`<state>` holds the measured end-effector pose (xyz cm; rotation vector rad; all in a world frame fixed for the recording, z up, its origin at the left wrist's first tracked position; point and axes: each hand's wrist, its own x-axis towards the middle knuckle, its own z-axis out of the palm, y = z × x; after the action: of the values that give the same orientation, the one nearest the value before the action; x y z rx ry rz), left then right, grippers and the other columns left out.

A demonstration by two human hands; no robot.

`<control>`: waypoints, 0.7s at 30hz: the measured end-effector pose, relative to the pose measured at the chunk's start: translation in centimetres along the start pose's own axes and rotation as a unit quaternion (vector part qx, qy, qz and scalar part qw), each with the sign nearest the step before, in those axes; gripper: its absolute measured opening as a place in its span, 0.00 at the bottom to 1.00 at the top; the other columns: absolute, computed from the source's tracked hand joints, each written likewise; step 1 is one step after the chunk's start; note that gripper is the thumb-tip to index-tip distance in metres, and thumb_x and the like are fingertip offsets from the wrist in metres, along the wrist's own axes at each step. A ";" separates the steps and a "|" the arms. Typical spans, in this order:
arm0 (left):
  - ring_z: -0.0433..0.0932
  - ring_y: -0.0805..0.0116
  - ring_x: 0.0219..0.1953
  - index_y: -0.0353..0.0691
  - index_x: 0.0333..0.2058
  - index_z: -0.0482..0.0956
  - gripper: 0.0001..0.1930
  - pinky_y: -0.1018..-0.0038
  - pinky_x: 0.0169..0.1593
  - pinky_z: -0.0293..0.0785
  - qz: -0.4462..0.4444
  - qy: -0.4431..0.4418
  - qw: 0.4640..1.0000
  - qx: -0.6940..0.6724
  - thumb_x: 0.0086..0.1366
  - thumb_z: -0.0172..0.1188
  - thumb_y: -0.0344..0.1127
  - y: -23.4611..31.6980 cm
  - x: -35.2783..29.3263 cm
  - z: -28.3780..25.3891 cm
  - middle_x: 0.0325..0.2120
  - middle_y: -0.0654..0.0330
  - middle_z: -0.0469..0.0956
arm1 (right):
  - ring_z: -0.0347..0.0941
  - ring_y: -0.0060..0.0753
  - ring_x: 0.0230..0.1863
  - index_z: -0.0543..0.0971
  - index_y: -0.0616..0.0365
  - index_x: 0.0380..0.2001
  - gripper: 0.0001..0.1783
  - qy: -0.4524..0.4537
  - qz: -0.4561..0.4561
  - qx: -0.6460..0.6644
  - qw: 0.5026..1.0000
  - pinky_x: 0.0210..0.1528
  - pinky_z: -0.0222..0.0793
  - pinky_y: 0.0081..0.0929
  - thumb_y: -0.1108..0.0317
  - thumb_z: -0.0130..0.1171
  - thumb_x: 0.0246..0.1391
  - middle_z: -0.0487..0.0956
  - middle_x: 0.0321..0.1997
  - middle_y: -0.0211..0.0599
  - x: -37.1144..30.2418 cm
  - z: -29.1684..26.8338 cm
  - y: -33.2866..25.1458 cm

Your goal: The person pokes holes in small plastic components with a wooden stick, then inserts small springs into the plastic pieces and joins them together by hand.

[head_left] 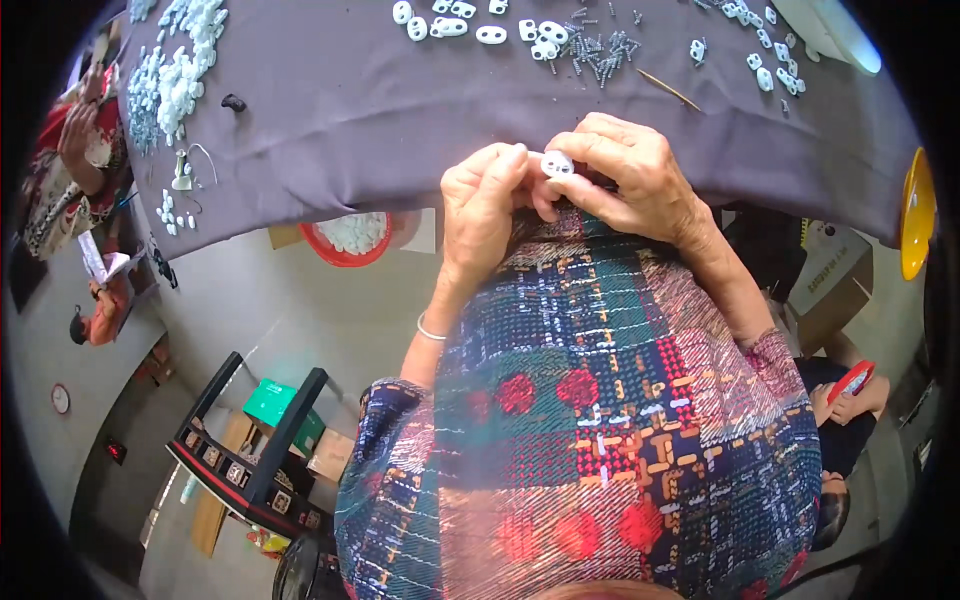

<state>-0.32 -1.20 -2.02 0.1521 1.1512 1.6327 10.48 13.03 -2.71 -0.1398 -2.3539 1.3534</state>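
Observation:
Near the front edge of the cloth-covered table, both my hands are close together. Between thumb and fingers, my right hand (640, 180) pinches a small white two-holed cord lock (557, 164). My left hand (480, 210) meets it from the other side, thumb and fingertips pressed together; what they grip is mostly hidden. Beyond my hands lie several white oval cord-lock pieces (491, 35) and a heap of small metal springs (605, 58). A thin pointed wooden stick (668, 88) rests to the right of the springs.
White and clear small parts (185, 85) are heaped at the table's far left. More white pieces (765, 78) and a pale bowl (825, 35) are at the right. Below the table edge sits a red basin (345, 262) of white parts. Other people are seated at both sides.

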 end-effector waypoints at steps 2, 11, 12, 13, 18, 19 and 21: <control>0.73 0.72 0.24 0.28 0.32 0.74 0.11 0.78 0.29 0.74 -0.006 -0.010 1.000 -0.027 0.65 0.48 0.32 0.2 -0.1 -0.1 0.26 0.55 0.75 | 0.70 0.36 0.24 0.75 0.62 0.31 0.10 -0.003 -0.004 -0.002 1.000 0.28 0.68 0.28 0.73 0.61 0.42 0.73 0.24 0.37 0.0 0.0 -0.1; 0.73 0.77 0.23 0.29 0.31 0.76 0.07 0.81 0.28 0.73 0.007 0.011 0.998 0.066 0.60 0.55 0.29 0.0 -0.3 0.0 0.24 0.58 0.77 | 0.70 0.34 0.24 0.76 0.63 0.32 0.12 -0.006 -0.013 -0.023 1.000 0.27 0.68 0.26 0.74 0.63 0.41 0.72 0.23 0.37 0.0 0.3 -0.5; 0.73 0.77 0.23 0.29 0.31 0.76 0.07 0.81 0.28 0.73 0.011 0.010 0.998 0.066 0.60 0.55 0.29 0.0 -0.3 0.0 0.24 0.58 0.77 | 0.70 0.34 0.24 0.76 0.63 0.33 0.13 0.010 -0.008 -0.023 1.000 0.27 0.68 0.26 0.74 0.63 0.40 0.72 0.23 0.37 0.0 0.4 -0.6; 0.73 0.77 0.23 0.29 0.31 0.76 0.07 0.81 0.27 0.74 0.009 0.013 0.998 0.062 0.60 0.55 0.28 0.0 -0.3 -0.1 0.24 0.58 0.77 | 0.70 0.34 0.24 0.76 0.63 0.34 0.14 0.025 -0.002 -0.023 0.999 0.27 0.68 0.25 0.74 0.63 0.40 0.72 0.23 0.38 0.0 0.5 -0.7; 0.73 0.77 0.22 0.29 0.31 0.76 0.06 0.81 0.27 0.74 0.016 0.018 0.999 0.048 0.59 0.56 0.29 -0.1 -0.4 -0.2 0.24 0.58 0.77 | 0.71 0.38 0.27 0.74 0.63 0.33 0.14 0.021 -0.021 -0.059 0.998 0.30 0.70 0.30 0.70 0.61 0.41 0.72 0.24 0.39 -0.1 0.9 -0.8; 0.73 0.77 0.22 0.30 0.30 0.76 0.06 0.81 0.27 0.74 0.020 0.021 0.998 0.051 0.59 0.56 0.28 -0.2 -0.4 -0.3 0.23 0.58 0.77 | 0.71 0.38 0.27 0.74 0.63 0.32 0.13 0.025 -0.039 -0.075 0.996 0.30 0.70 0.30 0.70 0.61 0.41 0.72 0.23 0.38 -0.1 1.0 -0.7; 0.74 0.77 0.22 0.30 0.30 0.76 0.06 0.81 0.27 0.74 0.023 0.024 0.998 0.052 0.59 0.56 0.28 -0.3 -0.4 -0.3 0.23 0.57 0.77 | 0.70 0.37 0.27 0.73 0.62 0.30 0.12 0.023 -0.047 -0.087 0.995 0.29 0.69 0.30 0.71 0.61 0.40 0.71 0.23 0.38 -0.2 1.1 -0.6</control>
<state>-0.13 -1.73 -2.22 0.2085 1.2790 1.6254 10.30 11.75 -2.80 -0.1069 -2.4058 1.0891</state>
